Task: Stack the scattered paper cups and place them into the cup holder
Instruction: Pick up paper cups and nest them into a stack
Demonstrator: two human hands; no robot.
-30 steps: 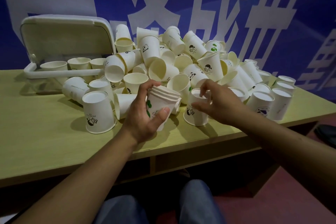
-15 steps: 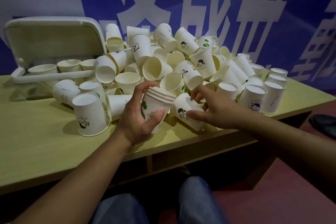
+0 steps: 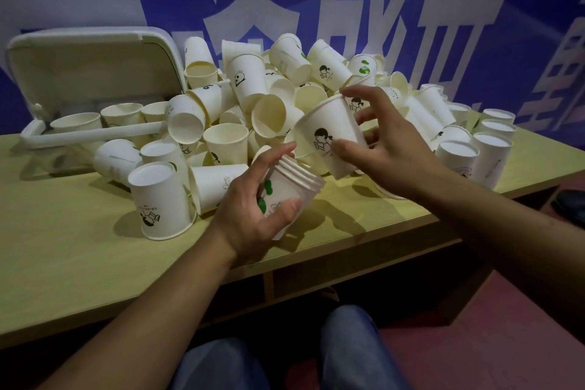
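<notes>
Gripping a short stack of nested paper cups (image 3: 292, 187), the left hand (image 3: 253, 209) is curling its thumb and fingers around the stack's sides and tilting the rims up and to the right, just above the table (image 3: 79, 260). Beside it, the right hand (image 3: 389, 152) is holding a single cup (image 3: 332, 136) between thumb and fingertips, rim up and leaning left, its base hanging just above and to the right of the stack's open mouth without touching it. That cup is white with a small black drawing of a figure with a ponytail; the stack is showing green leaf marks on its outer cup. Behind both hands, a large pile of loose cups (image 3: 285, 95) is lying across the table, some on their sides with cream insides facing out, some upside down. One upside-down cup (image 3: 160, 199) is standing near the left hand, and a cluster of upside-down cups (image 3: 478, 149) is standing at the far right. At the back left, a white cup holder (image 3: 95, 73) is sitting with its lid swung up against the wall, and a row of upright cups (image 3: 104, 117) is resting inside it behind a white bar. The table is pale yellowish wood with an open shelf under its front edge. Behind it, a blue wall banner (image 3: 411, 3) is showing large white characters. Below, the person's knees in blue jeans (image 3: 345, 348) are sitting over a reddish floor (image 3: 474, 342).
</notes>
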